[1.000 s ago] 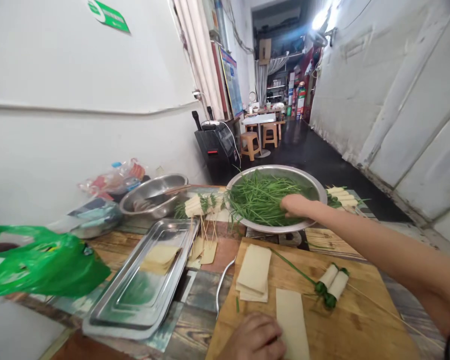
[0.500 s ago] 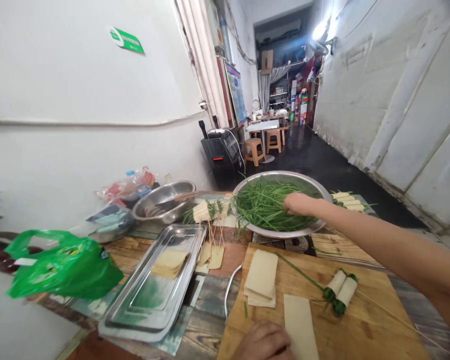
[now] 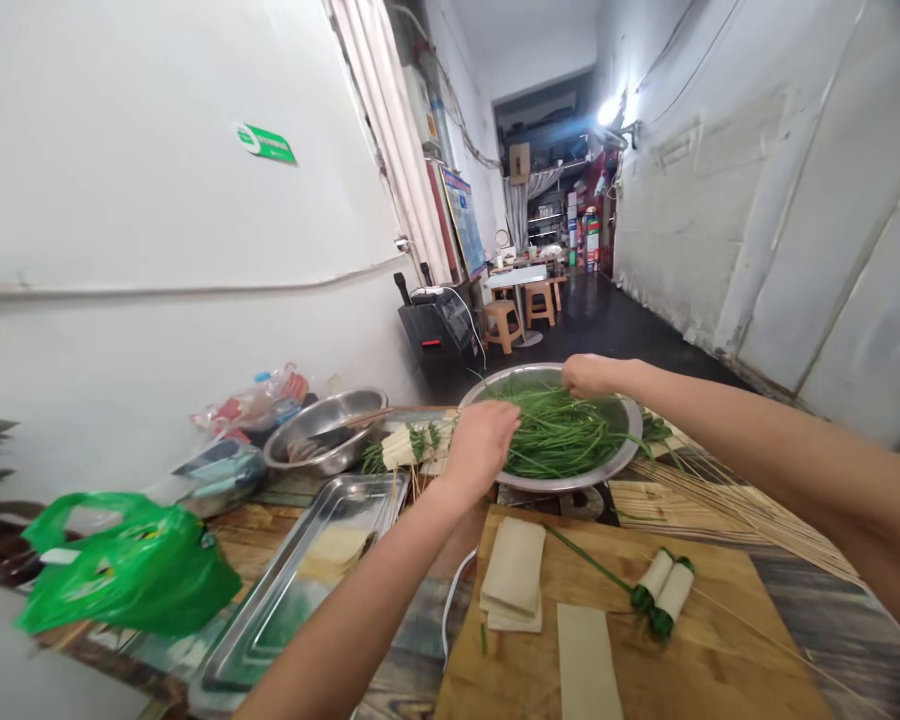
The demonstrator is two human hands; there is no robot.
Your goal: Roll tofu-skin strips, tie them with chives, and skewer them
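Note:
A wide steel bowl (image 3: 628,448) full of long green chives (image 3: 562,435) stands beyond the cutting board (image 3: 517,670). My right hand (image 3: 598,376) is over the bowl's far right side, fingers closed on some chives. At the bowl's left side my left hand (image 3: 486,440) is closed too, its fingertips on chive strands. Nearer to me, a pale tofu-skin sheet (image 3: 589,660) lies flat on the board beside a small stack of sheets (image 3: 513,570). Two skewered rolls (image 3: 664,592), with greens poking out of their ends, rest on the board's right part.
To the left are a steel tray (image 3: 270,610) with yellowish sheets (image 3: 334,550), a green plastic bag (image 3: 135,565) and a second steel bowl (image 3: 326,432). Finished rolls (image 3: 401,448) lie behind the tray. Loose bamboo skewers (image 3: 750,500) spread across the table's right side.
My left hand has gone from the board beside the sheet up to the bowl's left side. The right hand has risen out of the chives toward the far rim. The view has tilted up slightly.

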